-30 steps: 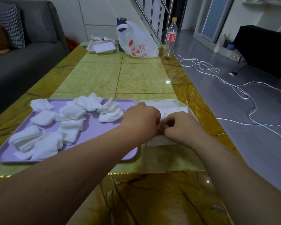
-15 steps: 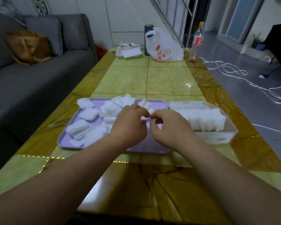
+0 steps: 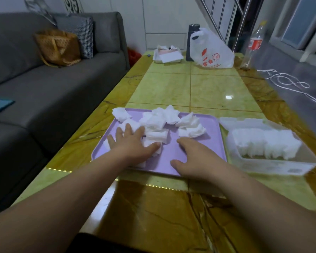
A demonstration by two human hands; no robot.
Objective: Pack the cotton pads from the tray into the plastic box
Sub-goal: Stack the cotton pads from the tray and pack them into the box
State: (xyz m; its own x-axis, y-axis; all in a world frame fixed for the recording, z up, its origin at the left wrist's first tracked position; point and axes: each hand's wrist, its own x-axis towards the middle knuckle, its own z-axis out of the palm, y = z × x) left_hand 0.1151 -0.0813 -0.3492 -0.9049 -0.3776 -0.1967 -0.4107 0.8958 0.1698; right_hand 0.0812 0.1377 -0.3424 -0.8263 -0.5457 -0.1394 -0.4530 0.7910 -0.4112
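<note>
- Cotton pads lie loose and crumpled on the far and left parts of the lilac tray. A row of packed pads stands on edge in the plastic box, just right of the tray.
- Left hand: fingers spread, palm down, pressing flat on pads at the tray's left side.
- Right hand: palm down on the tray's bare near-right part, fingers relaxed, holding nothing.
- The surface is glossy, with green panels and brown marbled borders. At its far end are a small white tray of papers, a dark flask, a white plastic bag with red print and a clear bottle.
- A grey sofa on the left carries a brown bag and a checked cushion. White cable lies on the floor at the right.
- Half a second ago both hands met over the tray's middle, fingertips together at a pad; now they are apart. A second ago they were at the box.
</note>
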